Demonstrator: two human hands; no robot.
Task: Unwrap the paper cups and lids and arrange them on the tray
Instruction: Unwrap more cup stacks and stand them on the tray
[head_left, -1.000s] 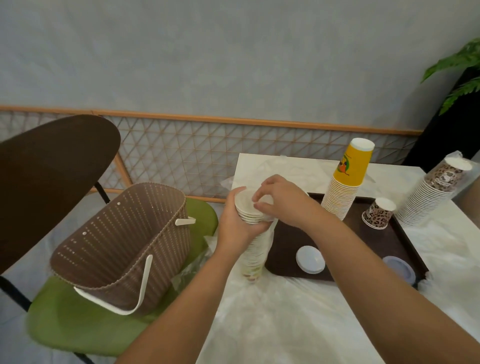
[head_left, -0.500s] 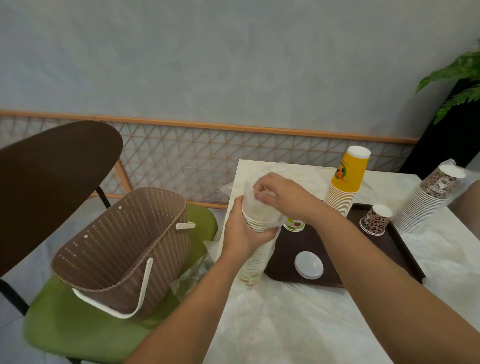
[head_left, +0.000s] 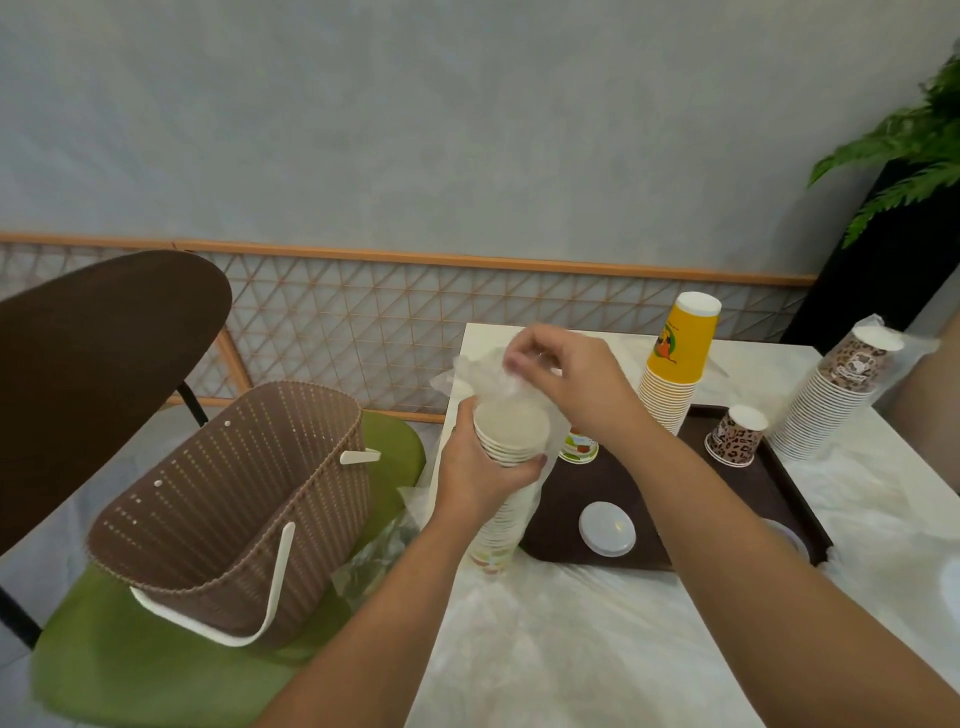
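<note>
A tall stack of paper cups (head_left: 506, 467), bases upward, is gripped near its top by the left hand (head_left: 480, 467), whose fingers are curled round it; the stack is held at the left edge of the counter (head_left: 571, 649), just beside the brown tray (head_left: 566, 499). The clear plastic wrap (head_left: 480, 376) is pinched above the stack between the thumb and fingers of the right hand (head_left: 566, 382). On the tray are seen a small leopard-print cup (head_left: 736, 435), a white lid (head_left: 607, 528) and a green-printed cup (head_left: 579, 448), partly hidden behind the stack. A yellow cup stack (head_left: 675, 358) stands at the tray's far edge, and a wrapped leopard-print stack (head_left: 831, 395) is leaned to the right of the tray. A brown basket (head_left: 234, 509) is set on a green chair (head_left: 130, 670) to the left.
</note>
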